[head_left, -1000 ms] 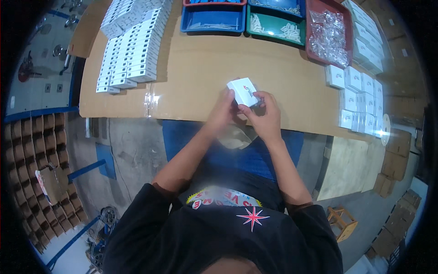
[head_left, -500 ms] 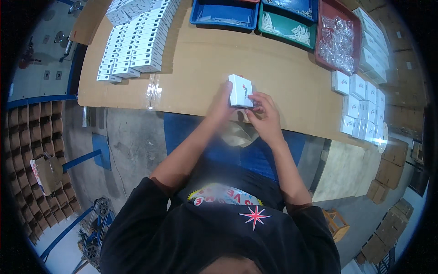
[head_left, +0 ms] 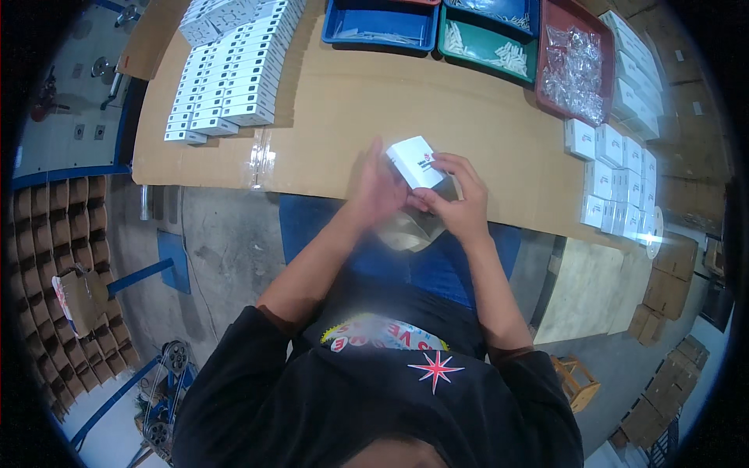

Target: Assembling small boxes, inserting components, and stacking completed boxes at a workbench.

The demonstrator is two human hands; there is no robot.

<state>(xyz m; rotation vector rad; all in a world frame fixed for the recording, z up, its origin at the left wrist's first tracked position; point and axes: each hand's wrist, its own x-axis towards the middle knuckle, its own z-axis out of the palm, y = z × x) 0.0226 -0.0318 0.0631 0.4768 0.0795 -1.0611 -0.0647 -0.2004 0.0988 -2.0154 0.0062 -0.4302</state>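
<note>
A small white carton (head_left: 414,161) with dark and red print on its upper face is tilted above the near edge of the cardboard-covered table. My right hand (head_left: 462,195) grips it, fingers along its right side and thumb at the near lower corner. Just left of the carton is my left hand (head_left: 378,187), slightly smeared by motion. Its fingers stretch away from me and stand apart, with nothing seen in them. Whether its inner edge touches the carton near the bottom, I cannot tell.
Stacked white cartons (head_left: 226,86) fill the table's far left. Beyond my hands stand a blue tray (head_left: 380,40), a green tray (head_left: 490,65) with white plugs, and a red tray (head_left: 550,97) of clear plastic packets. More white cartons (head_left: 599,179) sit on the right.
The carton has turned and tipped in my right hand. My left hand has come off its left side and moved slightly left, with its fingers now apart.
</note>
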